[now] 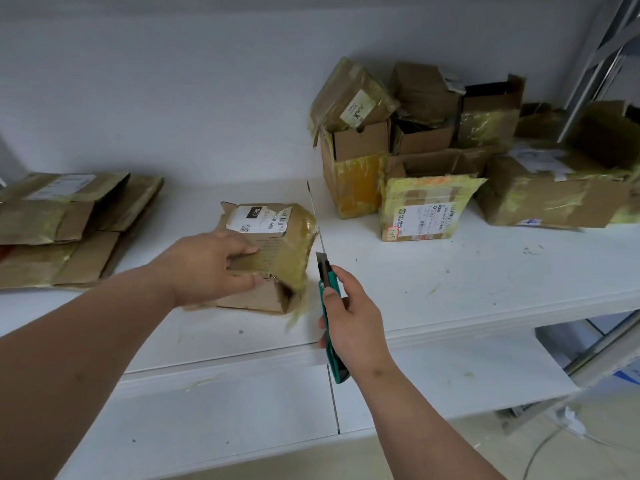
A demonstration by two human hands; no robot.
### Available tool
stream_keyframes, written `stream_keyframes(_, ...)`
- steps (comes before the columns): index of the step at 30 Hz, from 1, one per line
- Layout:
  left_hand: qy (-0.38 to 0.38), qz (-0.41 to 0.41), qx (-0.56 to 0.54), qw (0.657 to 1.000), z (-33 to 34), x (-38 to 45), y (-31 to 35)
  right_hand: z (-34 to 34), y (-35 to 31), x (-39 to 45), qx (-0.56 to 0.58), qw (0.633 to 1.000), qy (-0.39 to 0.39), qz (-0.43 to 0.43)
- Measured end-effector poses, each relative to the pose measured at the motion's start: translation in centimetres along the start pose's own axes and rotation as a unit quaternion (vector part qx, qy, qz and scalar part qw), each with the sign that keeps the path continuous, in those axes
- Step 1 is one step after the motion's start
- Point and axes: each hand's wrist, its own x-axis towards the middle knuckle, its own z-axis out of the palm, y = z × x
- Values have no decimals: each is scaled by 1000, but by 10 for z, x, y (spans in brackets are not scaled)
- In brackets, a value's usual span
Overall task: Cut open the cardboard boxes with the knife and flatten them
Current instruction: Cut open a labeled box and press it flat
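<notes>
Cardboard box gripped by left hand; right hand holds knife beside its edge.

white shelf | flattened boxes stacked far left | one taped box in the middle | messy pile of opened boxes back right | tape scraps scattered around

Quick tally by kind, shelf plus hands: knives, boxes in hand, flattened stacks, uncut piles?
utility knife: 1
held box: 1
flattened stack: 1
uncut pile: 1 (boxes overlap, so they can't be counted individually)
Total: 4
</notes>
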Motion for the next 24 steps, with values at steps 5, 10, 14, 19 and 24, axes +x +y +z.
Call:
stream_keyframes(5, 10, -33, 108, 994, 9, -3, 19, -8, -2, 13, -25, 999, 30, -3)
stream_keyframes(10, 3, -35, 154, 988, 23, -9, 35, -11, -6, 37, -238, 971, 8, 9)
stream_keyframes(14, 12, -21, 139, 990, 19, -14, 31, -23, -10, 47, -392, 919, 8, 48)
stream_keyframes(19, 52, -31, -72, 996, 15, -25, 14, -28, 1, 47, -468, 883, 30, 33)
stream_keyframes(24, 151, -91, -193, 965, 15, -40, 12, -16, -2, 45, -403, 914, 15, -55)
